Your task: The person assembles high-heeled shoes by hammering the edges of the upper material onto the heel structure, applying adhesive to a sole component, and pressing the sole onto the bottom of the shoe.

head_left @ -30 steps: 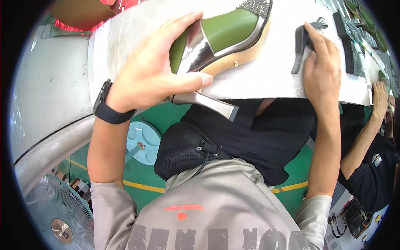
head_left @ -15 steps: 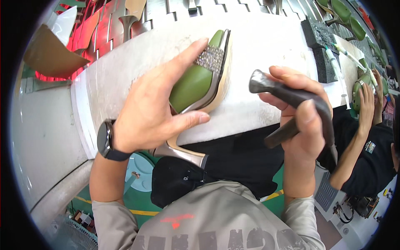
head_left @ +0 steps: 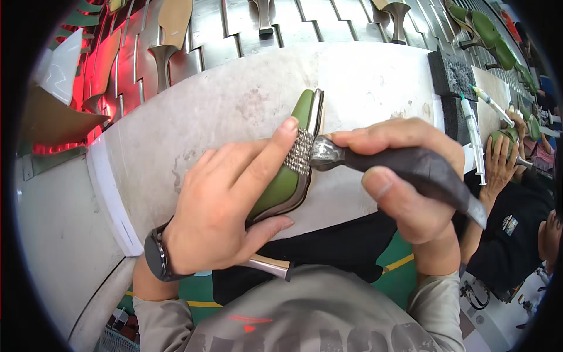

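A green high-heeled shoe [head_left: 278, 192] lies on its side on the white work surface [head_left: 234, 100], toe pointing away from me. A sparkling band [head_left: 299, 154] wraps its front, and its metallic heel [head_left: 268, 265] sticks out toward my body. My left hand [head_left: 217, 202] closes over the shoe, index finger along the band and thumb at the near side. In my right hand [head_left: 422, 196] is a dark hammer [head_left: 404, 167], gripped by its curved head. Its round face meets the sole edge beside the band; the handle is hidden.
Beyond the work surface runs a slatted metal conveyor [head_left: 305, 29] carrying tan soles with heels [head_left: 174, 23]. Black blocks [head_left: 453, 76] and syringes [head_left: 472, 135] lie at the right. A co-worker's hand [head_left: 498, 164] touches another green shoe. Red light glows at the far left.
My right hand has brought the hammer leftward and down to the shoe's edge. The shoe, my left hand and the work surface appear lower in the view. The co-worker's hands have shifted.
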`<move>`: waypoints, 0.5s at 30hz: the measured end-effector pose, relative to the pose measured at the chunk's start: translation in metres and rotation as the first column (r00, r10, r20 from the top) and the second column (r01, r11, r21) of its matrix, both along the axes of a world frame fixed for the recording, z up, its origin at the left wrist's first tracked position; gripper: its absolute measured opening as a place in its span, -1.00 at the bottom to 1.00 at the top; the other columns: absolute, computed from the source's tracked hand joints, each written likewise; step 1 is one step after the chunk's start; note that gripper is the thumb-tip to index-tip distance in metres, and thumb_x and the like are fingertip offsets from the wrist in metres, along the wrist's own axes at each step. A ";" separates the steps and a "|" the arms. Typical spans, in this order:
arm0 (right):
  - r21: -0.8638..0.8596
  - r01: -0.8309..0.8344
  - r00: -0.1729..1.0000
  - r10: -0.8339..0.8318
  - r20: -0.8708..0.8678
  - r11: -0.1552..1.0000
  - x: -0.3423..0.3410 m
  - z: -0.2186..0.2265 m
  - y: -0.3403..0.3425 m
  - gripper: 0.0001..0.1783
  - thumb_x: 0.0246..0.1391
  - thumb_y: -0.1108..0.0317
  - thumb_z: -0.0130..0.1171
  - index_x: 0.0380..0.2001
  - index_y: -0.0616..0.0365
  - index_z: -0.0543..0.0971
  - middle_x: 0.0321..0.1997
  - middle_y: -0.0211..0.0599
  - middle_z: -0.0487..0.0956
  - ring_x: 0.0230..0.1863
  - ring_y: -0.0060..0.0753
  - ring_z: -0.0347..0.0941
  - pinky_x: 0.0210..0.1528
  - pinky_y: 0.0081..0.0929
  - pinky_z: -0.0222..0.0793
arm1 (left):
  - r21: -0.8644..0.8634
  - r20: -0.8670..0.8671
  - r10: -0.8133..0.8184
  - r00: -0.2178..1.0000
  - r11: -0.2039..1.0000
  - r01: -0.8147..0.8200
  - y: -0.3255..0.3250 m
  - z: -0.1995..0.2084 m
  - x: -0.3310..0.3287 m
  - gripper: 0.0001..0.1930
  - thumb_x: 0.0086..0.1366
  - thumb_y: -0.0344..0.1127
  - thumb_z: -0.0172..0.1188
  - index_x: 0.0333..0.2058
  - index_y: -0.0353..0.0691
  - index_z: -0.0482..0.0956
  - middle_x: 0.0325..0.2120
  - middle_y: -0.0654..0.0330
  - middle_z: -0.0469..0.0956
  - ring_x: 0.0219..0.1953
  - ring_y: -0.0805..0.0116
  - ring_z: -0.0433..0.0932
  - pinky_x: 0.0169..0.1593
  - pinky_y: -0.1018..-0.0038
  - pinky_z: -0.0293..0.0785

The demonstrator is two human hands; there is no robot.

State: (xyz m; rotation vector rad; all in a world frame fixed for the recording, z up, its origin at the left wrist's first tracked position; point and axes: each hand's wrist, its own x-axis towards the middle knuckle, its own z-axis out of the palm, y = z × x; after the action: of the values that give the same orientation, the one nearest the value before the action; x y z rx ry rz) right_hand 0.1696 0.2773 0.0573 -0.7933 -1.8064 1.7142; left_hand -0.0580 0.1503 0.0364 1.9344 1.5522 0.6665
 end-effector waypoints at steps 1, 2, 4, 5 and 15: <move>-0.055 -0.012 0.996 0.016 0.088 0.998 -0.002 0.010 0.006 -0.65 0.05 0.37 0.30 -0.14 0.44 0.61 -0.09 0.17 0.70 -0.01 -0.09 0.67 0.18 -0.26 0.53 | 0.002 -0.012 -0.011 1.000 1.000 0.011 0.001 0.002 0.000 0.10 -0.14 -0.32 0.57 0.41 -0.46 0.21 0.04 -0.19 0.53 -0.09 -0.16 0.55 0.03 0.14 0.46; -0.111 -0.019 0.984 0.038 0.173 0.994 -0.005 0.014 0.011 -0.64 0.06 0.36 0.29 -0.14 0.43 0.61 -0.08 0.16 0.70 -0.01 -0.12 0.67 0.18 -0.27 0.52 | 0.005 -0.024 -0.021 0.999 1.000 0.021 0.001 0.002 0.000 0.10 -0.13 -0.30 0.57 0.40 -0.48 0.21 0.03 -0.18 0.53 -0.12 -0.15 0.55 0.01 0.15 0.45; -0.039 -0.016 0.987 0.022 0.160 0.999 -0.012 0.010 0.022 -0.65 0.09 0.33 0.27 -0.15 0.42 0.62 -0.08 0.11 0.71 -0.02 -0.18 0.67 0.16 -0.31 0.53 | 0.013 -0.034 -0.019 0.999 1.000 0.020 0.000 0.001 -0.001 0.10 -0.13 -0.29 0.57 0.40 -0.49 0.21 0.03 -0.17 0.53 -0.14 -0.13 0.54 -0.01 0.16 0.44; 0.003 -0.018 0.992 0.017 0.124 1.000 -0.017 0.003 0.032 -0.66 0.12 0.33 0.25 -0.13 0.40 0.62 -0.09 0.07 0.71 -0.03 -0.20 0.67 0.14 -0.32 0.55 | 0.024 -0.048 -0.023 0.999 0.999 0.025 -0.001 0.001 -0.001 0.09 -0.12 -0.28 0.57 0.40 -0.49 0.22 0.02 -0.16 0.53 -0.16 -0.11 0.53 -0.03 0.17 0.44; 0.098 -0.157 0.981 0.144 0.129 0.983 0.000 0.012 0.006 -0.65 0.00 0.38 0.32 -0.16 0.40 0.64 -0.13 0.09 0.72 -0.05 -0.12 0.68 0.11 -0.27 0.55 | -0.007 0.004 0.020 1.000 1.000 -0.020 -0.005 0.002 0.001 0.14 -0.18 -0.40 0.58 0.43 -0.39 0.19 0.08 -0.19 0.53 -0.06 -0.17 0.56 0.06 0.16 0.47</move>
State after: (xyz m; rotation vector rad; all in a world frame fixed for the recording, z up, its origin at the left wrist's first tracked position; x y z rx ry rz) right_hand 0.1694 0.2831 0.0694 -0.7469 -2.0705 1.6753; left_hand -0.0567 0.1453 0.0385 1.9143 1.5710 0.6719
